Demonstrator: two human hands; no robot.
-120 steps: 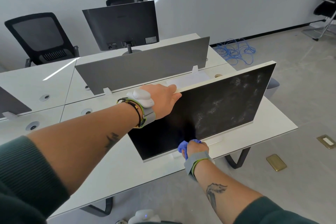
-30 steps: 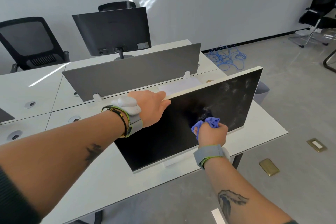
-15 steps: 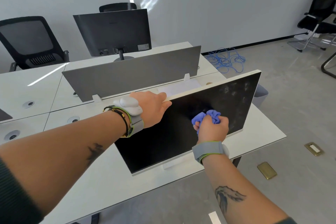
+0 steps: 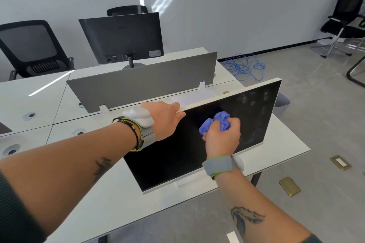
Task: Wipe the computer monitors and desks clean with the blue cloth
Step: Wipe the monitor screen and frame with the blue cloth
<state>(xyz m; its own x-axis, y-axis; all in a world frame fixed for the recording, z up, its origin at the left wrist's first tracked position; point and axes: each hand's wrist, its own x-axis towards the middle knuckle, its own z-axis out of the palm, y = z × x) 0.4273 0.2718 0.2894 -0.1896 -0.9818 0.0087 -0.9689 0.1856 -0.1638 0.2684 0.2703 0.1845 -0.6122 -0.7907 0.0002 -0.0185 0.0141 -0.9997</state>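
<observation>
Gripping top edge of monitor (image 4: pixel 173 160) w/ L hand (image 4: pixel 165 120): curled over the rim toward the back, thumb laid along the front. Clutching cloth (image 4: pixel 218 121) in R hand (image 4: pixel 222 138), closed tight round the bunched blue wad, w/ some of it sticking out above the knuckles. Pressing wad vs. screen, approx. mid-width, upper half, just right of L hand. Tilted back in a white frame, standing on white desk (image 4: pixel 122 199) near its front edge. Smeared w/ pale dust on right part of screen, beyond cloth; plain black on left part. Grey bands on both wrists, plus white device on L one. Behind: grey divider (image 4: pixel 142 83) upright along back of desk, then 2nd monitor (image 4: pixel 122 35), seen from the rear, on far desk. Black chairs (image 4: pixel 33 47) by wall at left and far right. Blue cable (image 4: pixel 245 67) tangled on floor near wall. 2 brass floor plates (image 4: pixel 289 186) right of desk.
</observation>
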